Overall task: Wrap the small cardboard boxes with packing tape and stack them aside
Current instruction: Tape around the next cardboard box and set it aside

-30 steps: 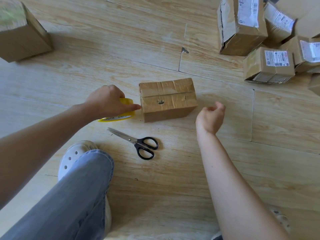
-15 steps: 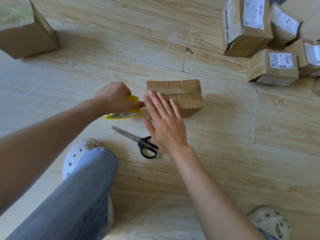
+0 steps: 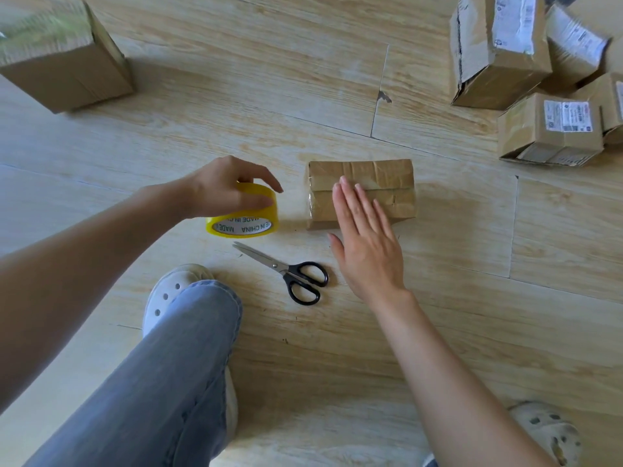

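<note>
A small brown cardboard box (image 3: 384, 176) lies on the wooden floor, wrapped in clear tape. My right hand (image 3: 365, 237) lies flat on its near side and top, fingers straight. To the left of the box stands a yellow roll of packing tape (image 3: 244, 219). My left hand (image 3: 226, 185) grips the roll from above, fingers curled over it. A clear strip of tape seems to run from the roll to the box's left end. Black-handled scissors (image 3: 286, 269) lie on the floor just in front of the roll and box.
A pile of several labelled cardboard boxes (image 3: 549, 129) sits at the far right. One larger box (image 3: 64, 62) stands at the far left. My jeans leg (image 3: 151, 375) and white clogs (image 3: 168, 291) occupy the near floor; another clog (image 3: 549, 433) is at bottom right.
My right hand swung from the box's right side over to its front and now presses flat on it. My left hand drew the tape roll leftward, away from the box.
</note>
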Demonstrator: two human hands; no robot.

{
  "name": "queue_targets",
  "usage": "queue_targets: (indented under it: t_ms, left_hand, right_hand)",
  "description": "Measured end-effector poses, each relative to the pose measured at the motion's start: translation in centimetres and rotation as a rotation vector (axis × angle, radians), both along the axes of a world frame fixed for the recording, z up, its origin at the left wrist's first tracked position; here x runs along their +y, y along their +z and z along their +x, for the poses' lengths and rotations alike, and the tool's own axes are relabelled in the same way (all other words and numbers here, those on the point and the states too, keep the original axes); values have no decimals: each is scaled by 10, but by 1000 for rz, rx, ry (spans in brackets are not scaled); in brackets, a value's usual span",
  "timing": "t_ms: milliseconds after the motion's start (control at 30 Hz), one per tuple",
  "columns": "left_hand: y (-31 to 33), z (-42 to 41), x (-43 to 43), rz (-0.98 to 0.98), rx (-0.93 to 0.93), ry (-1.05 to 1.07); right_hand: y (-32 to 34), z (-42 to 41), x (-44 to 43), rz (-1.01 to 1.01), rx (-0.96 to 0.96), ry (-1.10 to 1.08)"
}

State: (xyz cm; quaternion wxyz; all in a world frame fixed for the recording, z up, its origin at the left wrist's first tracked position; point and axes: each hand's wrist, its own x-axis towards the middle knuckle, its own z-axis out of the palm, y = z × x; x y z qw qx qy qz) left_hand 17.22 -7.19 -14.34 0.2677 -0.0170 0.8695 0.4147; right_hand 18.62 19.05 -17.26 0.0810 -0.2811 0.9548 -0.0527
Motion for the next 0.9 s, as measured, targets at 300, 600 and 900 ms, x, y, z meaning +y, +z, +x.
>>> queue_targets:
  t_ms: [300,600,900]
  left_hand:
    - [-6,-9,13,-57,59,-29]
    - [-7,-15,11,-89,93,-32]
    - [-4,-15,10,-97,85,-39]
  right_hand:
    - [6,25,6,-225,224,-323]
    - [-31,80,-12,35,-250,1]
    - [-28,70,-24,146,-291,-62]
